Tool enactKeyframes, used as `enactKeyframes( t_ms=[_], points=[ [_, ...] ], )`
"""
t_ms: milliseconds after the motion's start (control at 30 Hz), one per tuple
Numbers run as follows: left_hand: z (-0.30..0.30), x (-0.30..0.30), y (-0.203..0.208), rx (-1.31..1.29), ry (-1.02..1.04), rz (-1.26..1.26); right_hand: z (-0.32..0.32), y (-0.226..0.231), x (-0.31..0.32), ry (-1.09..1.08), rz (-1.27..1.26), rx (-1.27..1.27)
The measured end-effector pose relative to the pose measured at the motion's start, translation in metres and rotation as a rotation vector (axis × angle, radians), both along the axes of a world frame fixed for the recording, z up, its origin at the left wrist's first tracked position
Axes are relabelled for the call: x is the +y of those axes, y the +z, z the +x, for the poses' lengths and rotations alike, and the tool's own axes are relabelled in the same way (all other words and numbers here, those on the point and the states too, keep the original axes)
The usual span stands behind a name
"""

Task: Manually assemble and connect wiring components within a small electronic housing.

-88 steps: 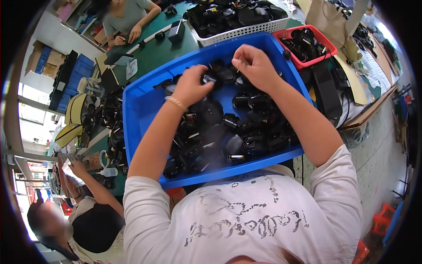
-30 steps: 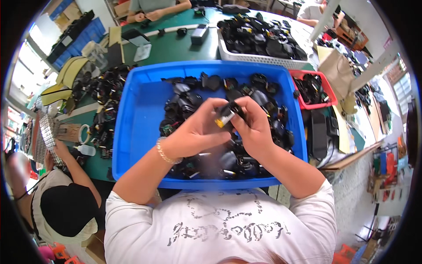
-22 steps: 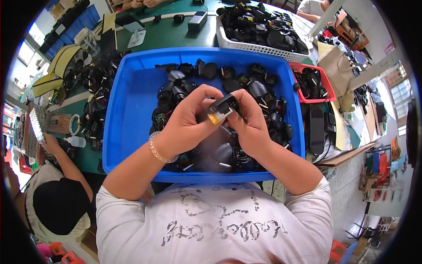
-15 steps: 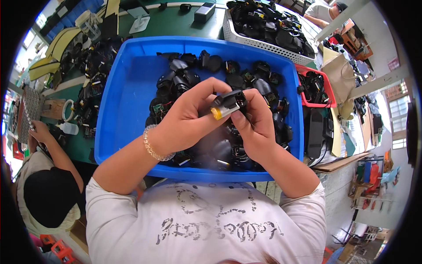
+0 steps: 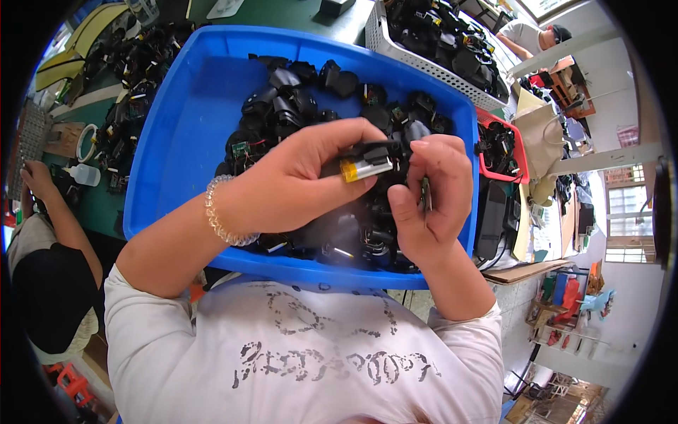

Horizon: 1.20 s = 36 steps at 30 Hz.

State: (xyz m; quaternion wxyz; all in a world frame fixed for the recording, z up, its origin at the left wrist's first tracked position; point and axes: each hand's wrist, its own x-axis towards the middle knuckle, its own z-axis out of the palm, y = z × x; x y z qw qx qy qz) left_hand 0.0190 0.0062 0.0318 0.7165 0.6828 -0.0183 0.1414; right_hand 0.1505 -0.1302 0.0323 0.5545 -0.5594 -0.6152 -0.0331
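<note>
My left hand (image 5: 304, 173), with a clear beaded bracelet (image 5: 220, 212) at its wrist, pinches a small black plastic part with a silver battery (image 5: 372, 168) that has a yellow end. To its right is my right hand (image 5: 441, 187), its fingers curled and its thumb apart from them. The index fingertip comes close to the black part's right end; whether it touches, I cannot tell. A thin greenish sliver shows between that thumb and the fingers, in the hand or behind it. Both hands are above a blue bin (image 5: 169, 155) holding many black plastic parts (image 5: 286, 109).
A white perforated basket (image 5: 438, 67) of similar parts stands behind the bin, and a red basket (image 5: 521, 152) at its right. Loose black parts (image 5: 138, 99) and a white bottle (image 5: 85, 175) lie at the left. Another person's arm (image 5: 67, 226) reaches in there.
My right hand has drawn back to the right and its thumb has come off the part. My left hand still holds the part with the battery. The whole view has shifted slightly.
</note>
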Motion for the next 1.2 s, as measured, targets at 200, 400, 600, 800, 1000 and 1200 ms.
enactKeyframes(
  t_ms=[200, 400, 600, 800, 1000, 1200],
  points=[
    [-0.003, 0.003, -0.01, 0.145, -0.198, -0.126, -0.006, 0.016, 0.005, 0.037, -0.147, -0.208],
    [0.009, 0.011, 0.0, 0.299, -0.363, -0.295, 0.004, -0.003, 0.003, 0.016, -0.17, -0.093],
    [0.001, 0.008, -0.003, 0.343, -0.534, -0.802, -0.003, -0.002, 0.007, 0.017, -0.161, -0.147],
    [0.003, -0.001, -0.003, 0.225, -0.357, -0.817, 0.0, 0.002, 0.008, -0.035, -0.21, -0.206],
    [0.003, -0.002, -0.001, 0.348, -0.237, -0.796, 0.0, -0.006, 0.014, -0.018, -0.186, -0.229],
    [0.006, -0.002, -0.003, 0.388, -0.186, -0.865, 0.004, -0.013, 0.014, 0.004, -0.168, -0.177]
  ],
)
